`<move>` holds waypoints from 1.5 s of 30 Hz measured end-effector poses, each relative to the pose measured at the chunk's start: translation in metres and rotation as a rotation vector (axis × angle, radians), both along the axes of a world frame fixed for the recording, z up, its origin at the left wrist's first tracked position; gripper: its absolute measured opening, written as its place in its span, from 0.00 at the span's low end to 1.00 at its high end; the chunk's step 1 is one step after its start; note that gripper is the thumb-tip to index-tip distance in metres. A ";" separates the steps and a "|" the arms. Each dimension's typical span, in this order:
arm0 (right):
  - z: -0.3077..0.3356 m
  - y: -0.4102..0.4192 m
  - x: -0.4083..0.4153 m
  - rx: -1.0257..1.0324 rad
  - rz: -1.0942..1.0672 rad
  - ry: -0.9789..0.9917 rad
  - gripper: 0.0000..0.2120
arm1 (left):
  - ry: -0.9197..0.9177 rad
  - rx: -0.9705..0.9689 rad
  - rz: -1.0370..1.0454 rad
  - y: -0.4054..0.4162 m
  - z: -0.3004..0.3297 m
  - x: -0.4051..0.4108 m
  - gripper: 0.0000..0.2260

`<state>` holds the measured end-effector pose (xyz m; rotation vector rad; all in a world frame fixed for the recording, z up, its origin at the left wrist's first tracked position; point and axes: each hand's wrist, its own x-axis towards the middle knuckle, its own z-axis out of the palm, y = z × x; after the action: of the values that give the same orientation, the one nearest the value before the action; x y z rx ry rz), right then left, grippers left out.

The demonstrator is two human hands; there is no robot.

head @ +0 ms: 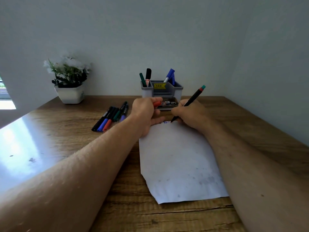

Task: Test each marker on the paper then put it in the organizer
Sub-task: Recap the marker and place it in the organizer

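Where paper ends, bare table.

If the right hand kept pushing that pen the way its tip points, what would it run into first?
Probably the paper: the marker in the right hand slants down with its tip at the sheet's far edge, beside the left hand.

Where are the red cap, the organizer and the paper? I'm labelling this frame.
red cap (157, 103), head view, on its visible end sticking out of the left hand's fingers
organizer (178, 93), head view, on its front right wall
paper (177, 161), head view, on its bare middle
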<state>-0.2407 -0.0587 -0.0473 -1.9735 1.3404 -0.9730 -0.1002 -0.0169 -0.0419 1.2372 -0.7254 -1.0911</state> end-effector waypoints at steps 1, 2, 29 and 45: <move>0.000 0.000 0.000 0.008 0.008 -0.011 0.08 | -0.003 0.002 0.004 0.000 0.000 0.000 0.15; 0.000 0.000 0.000 0.008 0.012 -0.013 0.09 | -0.003 0.005 0.006 -0.001 0.000 0.000 0.16; -0.001 -0.001 0.000 -0.062 -0.096 0.024 0.09 | 0.024 0.048 -0.017 -0.003 0.001 0.002 0.15; 0.016 0.009 0.016 0.090 0.114 -0.542 0.08 | 0.116 0.060 0.016 -0.004 0.007 0.005 0.10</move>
<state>-0.2242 -0.0499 -0.0312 -1.5439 0.9375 -1.2522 -0.0950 -0.0206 -0.0353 1.2174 -0.5973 -1.1691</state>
